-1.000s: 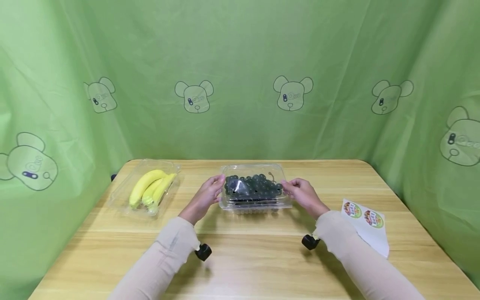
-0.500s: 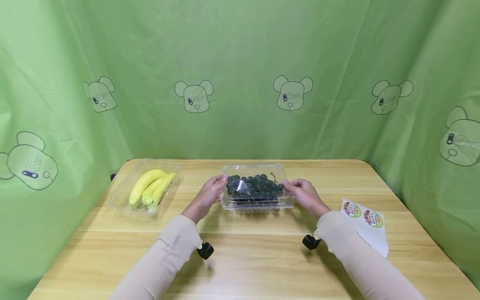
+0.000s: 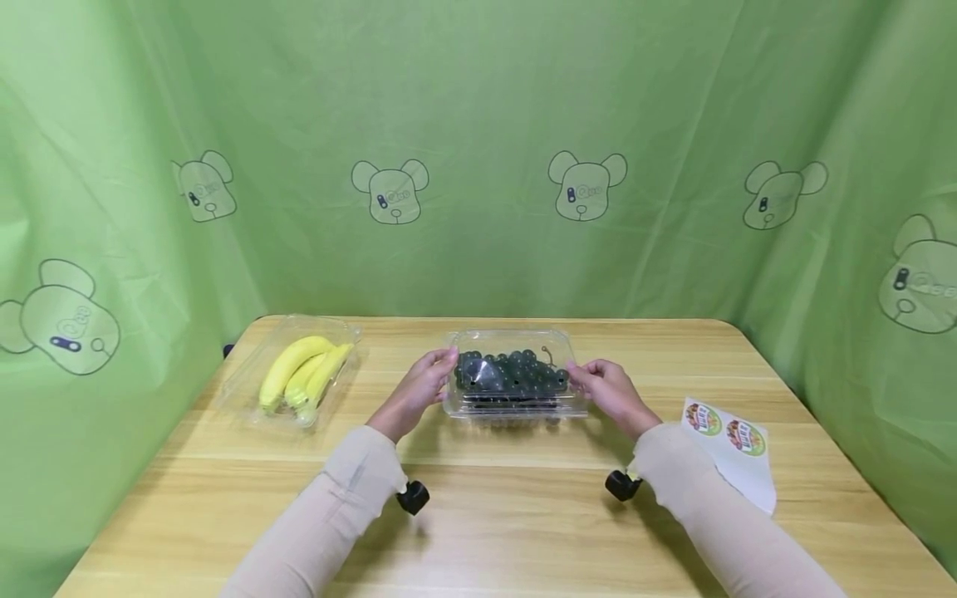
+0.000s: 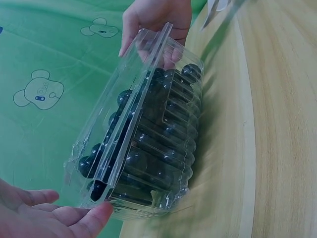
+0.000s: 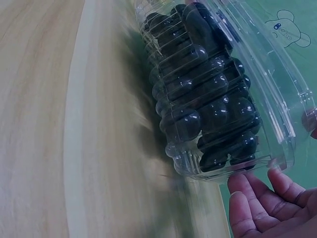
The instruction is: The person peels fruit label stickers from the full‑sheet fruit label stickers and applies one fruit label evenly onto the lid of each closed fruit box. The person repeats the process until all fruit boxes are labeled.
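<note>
A clear plastic clamshell box (image 3: 516, 339) with dark grapes (image 3: 512, 375) inside is held at the middle of the table, between both hands. My left hand (image 3: 414, 390) grips its left end, thumb toward the lid edge and fingers lower down. At the opposite end my right hand (image 3: 611, 394) grips it the same way. In the left wrist view the clamshell box (image 4: 163, 124) shows its ribbed base with grapes pressed against it, and a shadow falls on the wood beneath. The lid lies down over the base. In the right wrist view, fingertips (image 5: 237, 186) meet the box's lower end.
Another clear clamshell (image 3: 242, 374) with yellow bananas (image 3: 295, 374) stands at the table's back left. On the right, beside my right forearm, lies a white sheet (image 3: 748, 477) with round fruit stickers (image 3: 746, 438). A green curtain (image 3: 478, 266) hangs around the wooden table (image 3: 508, 531).
Both hands and the grape box have shifted slightly to the right together. The grip at each end looks the same, and the bananas and sticker sheet stay in place.
</note>
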Tool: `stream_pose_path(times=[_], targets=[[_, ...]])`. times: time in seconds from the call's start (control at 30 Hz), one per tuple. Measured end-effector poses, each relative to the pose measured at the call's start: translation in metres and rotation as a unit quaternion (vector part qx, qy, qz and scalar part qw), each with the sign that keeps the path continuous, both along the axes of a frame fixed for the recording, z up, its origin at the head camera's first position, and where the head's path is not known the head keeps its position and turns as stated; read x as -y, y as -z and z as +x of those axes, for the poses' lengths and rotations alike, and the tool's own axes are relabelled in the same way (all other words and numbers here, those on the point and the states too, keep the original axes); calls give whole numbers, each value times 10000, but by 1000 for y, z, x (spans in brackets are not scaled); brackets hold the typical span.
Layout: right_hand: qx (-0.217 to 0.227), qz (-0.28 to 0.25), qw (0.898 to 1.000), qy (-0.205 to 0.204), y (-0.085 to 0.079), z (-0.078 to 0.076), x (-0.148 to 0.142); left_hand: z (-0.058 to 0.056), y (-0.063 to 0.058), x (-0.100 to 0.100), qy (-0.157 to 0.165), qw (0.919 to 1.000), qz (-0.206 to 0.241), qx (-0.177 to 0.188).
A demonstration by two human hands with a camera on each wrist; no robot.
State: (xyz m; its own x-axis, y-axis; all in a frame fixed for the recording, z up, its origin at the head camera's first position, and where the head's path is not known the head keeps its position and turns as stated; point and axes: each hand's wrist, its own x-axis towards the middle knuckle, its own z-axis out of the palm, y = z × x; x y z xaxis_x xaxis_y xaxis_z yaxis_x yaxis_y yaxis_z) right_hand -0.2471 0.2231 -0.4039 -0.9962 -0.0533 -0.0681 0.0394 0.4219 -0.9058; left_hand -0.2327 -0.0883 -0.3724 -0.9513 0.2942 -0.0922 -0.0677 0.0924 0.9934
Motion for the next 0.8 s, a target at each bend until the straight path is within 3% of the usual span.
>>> stream_pose_path(times=[0.8], targets=[[4,64,10000,7,4,2,0,1,4,-3,-63,9999,-104,69]])
